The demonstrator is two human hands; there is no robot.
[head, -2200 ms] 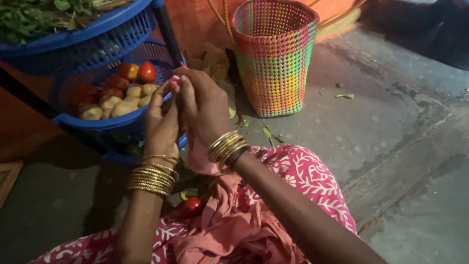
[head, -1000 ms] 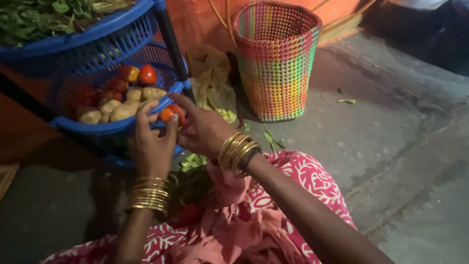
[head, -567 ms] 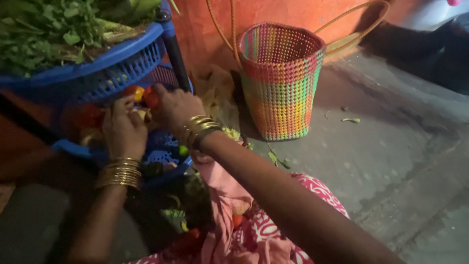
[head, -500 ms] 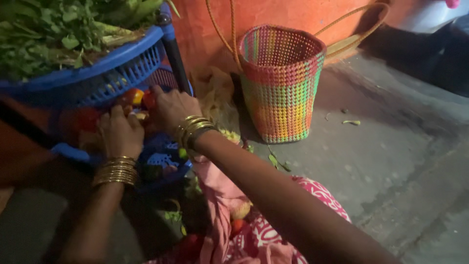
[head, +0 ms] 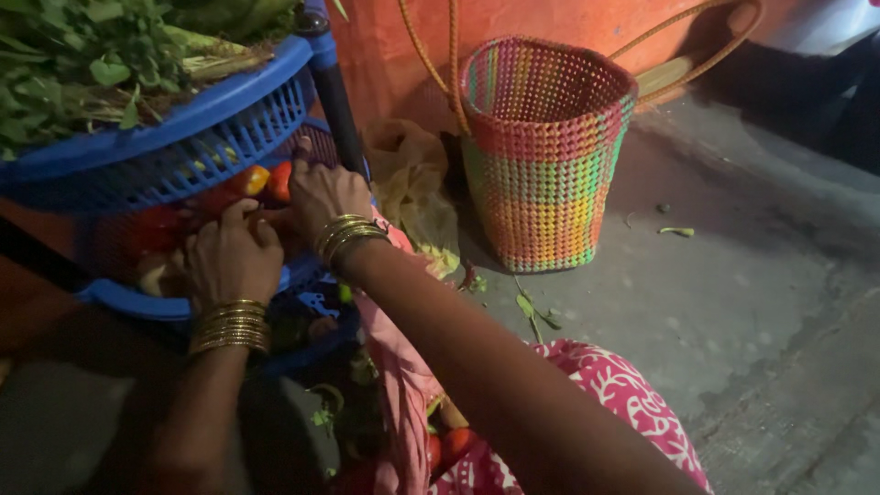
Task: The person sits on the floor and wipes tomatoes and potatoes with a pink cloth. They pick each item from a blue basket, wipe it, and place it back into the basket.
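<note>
Two hands work inside the middle tier of a blue rack. Left hand (head: 234, 261) rests knuckles up over the tier's (head: 119, 298) front rim, fingers curled down among the produce — what they grip, if anything, I cannot tell. Right hand (head: 325, 197) reaches in beside the rack's dark post (head: 335, 110), fingers bent and tips hidden; whether they close on anything is not visible. Both wrists carry stacked gold bangles (head: 229, 325).

Tomatoes (head: 266, 179) lie in that tier, just beyond the fingertips and between the two hands, close under the basket above. That top basket (head: 183, 137) overhangs both hands, filled with leafy greens (head: 82, 55); headroom between the tiers is tight.

Right of the post, a crumpled bag (head: 417, 188) sits against the orange wall (head: 412, 37), touching or nearly touching a woven multicoloured basket (head: 545, 156) with long handles. Beyond this basket the grey floor (head: 733, 293) lies open, marked only by leaf scraps (head: 536, 312).

At the bottom edge a pink patterned garment (head: 614, 394) covers the lap — more tomatoes (head: 454, 445) rest in its folds, well apart from both hands.
</note>
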